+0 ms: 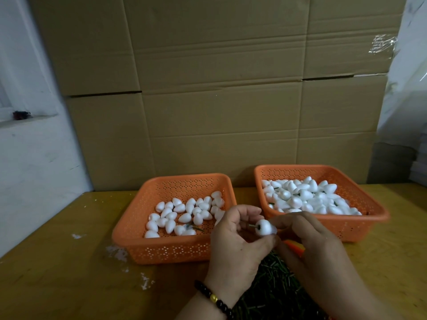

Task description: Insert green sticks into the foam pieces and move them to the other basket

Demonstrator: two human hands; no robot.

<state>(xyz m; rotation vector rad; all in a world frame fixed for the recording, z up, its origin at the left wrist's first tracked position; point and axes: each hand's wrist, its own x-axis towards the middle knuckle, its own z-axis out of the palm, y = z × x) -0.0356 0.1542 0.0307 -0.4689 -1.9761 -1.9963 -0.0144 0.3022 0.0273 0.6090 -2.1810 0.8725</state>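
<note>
- We held one foam piece (266, 227) between both hands, above the near edge of the bench (69, 262), in front of the gap between the two baskets.
- Right hand (307, 241): grip closed, fingertips pinched on the right side of the foam piece.
- Left hand (235, 239): grip closed on a green stick (251, 226), whose tip sat in the left end of the foam piece.
- Left basket (138, 241), orange, held loose foam pieces (184, 213) in a sparse layer, mostly plain.
- Right basket (374, 218), orange, at the far right of the bench, was heaped with foam pieces, some showing green stems.
- A pile of green sticks (275, 287) lay at the near edge, beneath our wrists.
- Dark bead bracelet (215, 299) on the left wrist.
</note>
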